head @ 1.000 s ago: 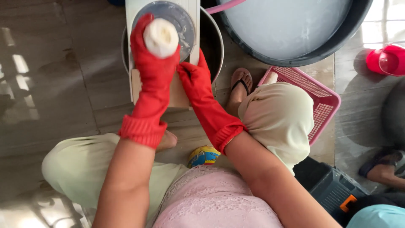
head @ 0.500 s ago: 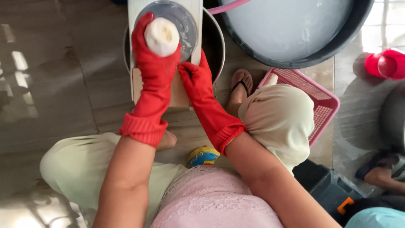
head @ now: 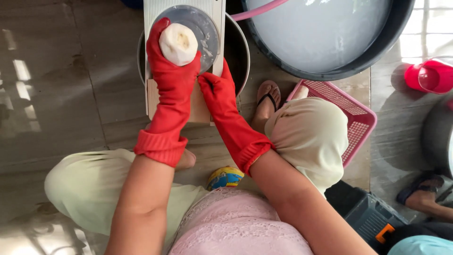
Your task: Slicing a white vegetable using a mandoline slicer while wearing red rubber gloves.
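Observation:
Both my hands wear long red rubber gloves. My left hand [head: 171, 66] grips a peeled, pale white root [head: 178, 44] and presses it on the round grey disc [head: 204, 26] of a slicer board [head: 202, 107], which lies across a dark metal pot [head: 239, 52]. The fingers of my right hand [head: 218, 89] rest on the board's right edge, just below the disc. I sit low on the floor with knees spread on either side of the board.
A large dark basin [head: 330, 38] of whitish water stands at the top right, a pink hose [head: 257, 12] leading into it. A pink plastic basket [head: 356, 120] sits behind my right knee. A red scoop [head: 432, 75] lies at right. Another person's sandalled foot [head: 422, 198] shows at lower right.
Nothing has visibly moved; my left hand holds the white root on the disc in nearly the same spot, and my right hand stays on the board's edge.

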